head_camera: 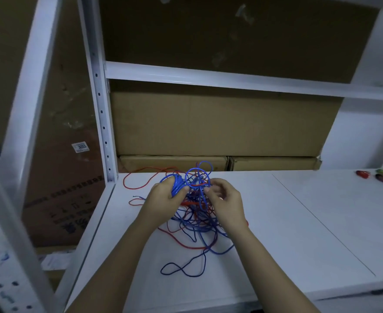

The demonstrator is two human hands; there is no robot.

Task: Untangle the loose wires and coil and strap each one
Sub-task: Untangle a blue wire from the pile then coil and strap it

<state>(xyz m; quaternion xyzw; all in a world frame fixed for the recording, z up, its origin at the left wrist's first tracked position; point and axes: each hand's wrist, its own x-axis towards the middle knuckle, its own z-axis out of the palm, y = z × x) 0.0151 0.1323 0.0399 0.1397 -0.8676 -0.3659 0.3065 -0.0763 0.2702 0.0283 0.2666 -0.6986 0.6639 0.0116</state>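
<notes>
Cardboard boxes [219,125] behind tangle [197,224] (red, blue).

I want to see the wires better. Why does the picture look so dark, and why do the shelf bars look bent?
In the head view the light is dim and bluish, so the cardboard looks murky; the wide-angle lens tilts the shelf post; the blue wire in the left hand stays fairly clear; the small things at far right are blurry.
</notes>
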